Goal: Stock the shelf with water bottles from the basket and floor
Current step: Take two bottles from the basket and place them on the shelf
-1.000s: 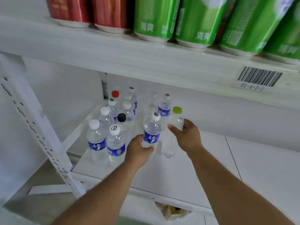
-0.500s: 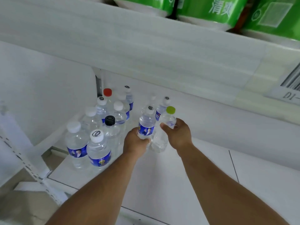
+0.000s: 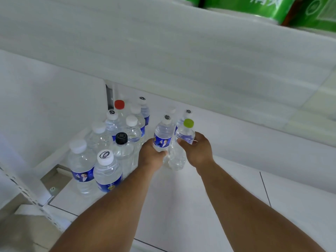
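Two bottles are in my hands, both upright on the white shelf (image 3: 209,206) and touching side by side. My left hand (image 3: 151,154) is wrapped round the blue-label bottle (image 3: 162,135) with the marked white cap; my right hand (image 3: 197,151) is curled round the green-cap bottle (image 3: 184,135), thumb across its front. More bottles crowd the shelf's left end, among them a black-cap bottle (image 3: 121,138) and a red-cap bottle (image 3: 119,104) near the back corner. Green packs (image 3: 254,8) sit on the shelf above.

a shop: white shelving (image 3: 181,188) with stocked bottled water (image 3: 107,171)
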`<action>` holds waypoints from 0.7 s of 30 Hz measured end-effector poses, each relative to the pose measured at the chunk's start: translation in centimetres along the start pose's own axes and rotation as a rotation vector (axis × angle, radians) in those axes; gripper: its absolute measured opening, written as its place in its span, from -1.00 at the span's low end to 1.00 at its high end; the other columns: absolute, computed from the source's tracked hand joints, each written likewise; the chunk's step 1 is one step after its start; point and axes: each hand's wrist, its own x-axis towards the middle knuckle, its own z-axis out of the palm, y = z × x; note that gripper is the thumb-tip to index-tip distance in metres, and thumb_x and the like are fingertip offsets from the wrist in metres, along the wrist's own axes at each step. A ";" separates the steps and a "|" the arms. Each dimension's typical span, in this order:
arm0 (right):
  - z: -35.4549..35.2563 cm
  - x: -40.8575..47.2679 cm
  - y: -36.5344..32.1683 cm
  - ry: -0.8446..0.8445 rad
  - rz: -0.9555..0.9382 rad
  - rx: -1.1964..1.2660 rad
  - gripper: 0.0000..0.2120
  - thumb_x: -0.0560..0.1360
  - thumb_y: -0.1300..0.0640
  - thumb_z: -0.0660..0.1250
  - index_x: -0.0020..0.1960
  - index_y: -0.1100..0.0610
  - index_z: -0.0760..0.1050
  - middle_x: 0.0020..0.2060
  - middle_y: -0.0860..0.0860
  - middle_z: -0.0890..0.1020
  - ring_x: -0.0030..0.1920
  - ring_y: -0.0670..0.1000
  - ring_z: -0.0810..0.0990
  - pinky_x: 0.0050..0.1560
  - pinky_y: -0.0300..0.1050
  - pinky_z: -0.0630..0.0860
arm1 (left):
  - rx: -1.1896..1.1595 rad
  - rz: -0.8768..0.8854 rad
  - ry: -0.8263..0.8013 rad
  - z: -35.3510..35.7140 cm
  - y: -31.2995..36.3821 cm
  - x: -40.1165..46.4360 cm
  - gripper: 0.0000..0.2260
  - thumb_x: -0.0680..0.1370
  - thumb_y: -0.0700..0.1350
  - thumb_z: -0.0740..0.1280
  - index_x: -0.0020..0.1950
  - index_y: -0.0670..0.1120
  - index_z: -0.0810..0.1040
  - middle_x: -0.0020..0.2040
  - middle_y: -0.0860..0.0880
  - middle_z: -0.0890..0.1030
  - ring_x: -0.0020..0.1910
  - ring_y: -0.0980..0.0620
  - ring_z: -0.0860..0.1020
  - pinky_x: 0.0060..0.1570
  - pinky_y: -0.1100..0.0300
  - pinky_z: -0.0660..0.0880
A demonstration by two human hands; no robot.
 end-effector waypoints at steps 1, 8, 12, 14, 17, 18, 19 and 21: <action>0.0 0.0 0.0 0.001 0.003 -0.002 -0.82 0.39 -0.01 0.50 -0.24 -0.21 0.52 -0.34 -0.28 0.63 -0.25 -0.23 0.60 -0.25 -0.28 0.45 | -0.003 0.003 -0.010 0.0 0.0 0.1 -0.69 0.34 -0.15 0.53 -0.13 0.14 0.47 -0.23 0.23 0.54 -0.22 0.26 0.53 -0.23 0.28 0.41; 0.2 0.0 0.5 -0.043 0.044 -0.008 -0.79 0.39 0.01 0.50 -0.06 -0.12 0.50 -0.14 -0.14 0.64 -0.09 -0.07 0.63 -0.08 -0.12 0.54 | 0.000 0.013 -0.059 -0.2 -0.3 0.2 -0.59 0.37 -0.16 0.52 0.10 0.11 0.44 -0.03 0.14 0.54 -0.08 0.09 0.53 -0.09 0.23 0.41; 0.2 -0.3 0.8 -0.084 0.114 -0.037 -0.63 0.38 0.01 0.50 0.13 -0.06 0.47 -0.03 -0.13 0.63 0.00 0.00 0.63 -0.15 -0.15 0.51 | 0.013 -0.003 -0.088 -0.2 -0.4 0.1 -0.49 0.39 -0.16 0.51 0.29 0.02 0.45 0.12 0.06 0.57 0.07 0.01 0.56 0.03 0.15 0.49; 0.2 -0.4 1.2 -0.090 0.166 -0.048 -0.44 0.39 0.01 0.52 0.33 0.03 0.42 0.15 -0.06 0.60 0.12 0.04 0.60 -0.13 -0.15 0.52 | 0.048 -0.019 -0.106 -0.4 -0.4 0.1 -0.43 0.40 -0.15 0.49 0.37 -0.01 0.41 0.23 0.00 0.57 0.19 -0.06 0.56 0.13 0.07 0.52; 0.3 -0.4 1.8 -0.102 0.206 -0.085 -0.34 0.40 -0.01 0.52 0.43 0.03 0.36 0.28 -0.01 0.56 0.22 0.05 0.57 0.02 -0.09 0.54 | 0.121 -0.075 -0.136 -0.6 -0.5 -0.3 -0.28 0.44 -0.12 0.47 0.54 -0.06 0.23 0.45 -0.05 0.41 0.40 -0.09 0.42 0.31 0.00 0.45; 0.4 -0.5 1.9 -0.107 0.215 -0.090 -0.33 0.40 -0.01 0.51 0.44 0.04 0.35 0.30 0.00 0.55 0.23 0.05 0.56 0.06 -0.07 0.55 | 0.126 -0.092 -0.142 -0.7 -0.5 -0.6 -0.27 0.45 -0.11 0.46 0.55 -0.07 0.21 0.47 -0.06 0.39 0.41 -0.08 0.41 0.32 -0.01 0.44; 0.4 -0.6 1.9 -0.111 0.224 -0.092 -0.32 0.40 -0.01 0.51 0.45 0.04 0.35 0.31 0.01 0.54 0.24 0.05 0.56 0.11 -0.04 0.55 | 0.121 -0.098 -0.144 -0.7 -0.5 -0.9 -0.28 0.45 -0.11 0.46 0.54 -0.08 0.22 0.46 -0.08 0.41 0.39 -0.09 0.43 0.32 -0.01 0.45; 0.5 -0.8 2.0 -0.117 0.251 -0.095 -0.29 0.41 -0.01 0.51 0.48 0.06 0.31 0.37 0.04 0.51 0.30 0.07 0.53 0.22 0.02 0.53 | 0.104 -0.110 -0.141 -0.7 -0.4 -1.8 -0.32 0.45 -0.11 0.46 0.51 -0.06 0.25 0.42 -0.10 0.45 0.36 -0.09 0.46 0.31 0.03 0.45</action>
